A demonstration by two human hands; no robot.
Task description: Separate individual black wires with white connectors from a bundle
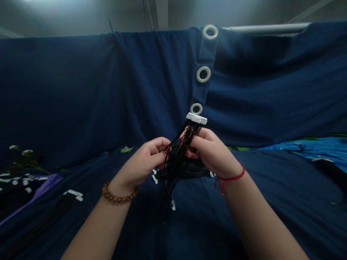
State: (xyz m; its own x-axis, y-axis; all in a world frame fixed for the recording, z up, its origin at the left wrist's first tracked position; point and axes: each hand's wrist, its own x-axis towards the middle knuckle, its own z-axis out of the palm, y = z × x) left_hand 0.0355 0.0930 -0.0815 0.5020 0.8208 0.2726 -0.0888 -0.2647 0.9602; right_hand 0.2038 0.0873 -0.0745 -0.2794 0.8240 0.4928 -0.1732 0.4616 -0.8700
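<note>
A wire harness [173, 169] of many thin black wires hangs between my hands. Its wide white connector [196, 118] points up, just above my right hand [206, 146]. The fingers of that hand are closed round the wires below the connector. My left hand [153, 153], a beaded bracelet at its wrist, pinches some of the wires at the bundle's left side. A small white connector [173, 205] dangles at the lower end. Behind the hands lies more black wiring [193, 171] with small white connectors at its ends.
Dark blue cloth [67, 90] hangs behind and also covers the table. A strip with white rings [203, 74] runs down it. At left lie black wire bundles with white connectors [74, 194], a purple strip [45, 187] and white flowers [27, 152]. Bright blue fabric [306, 146] lies at right.
</note>
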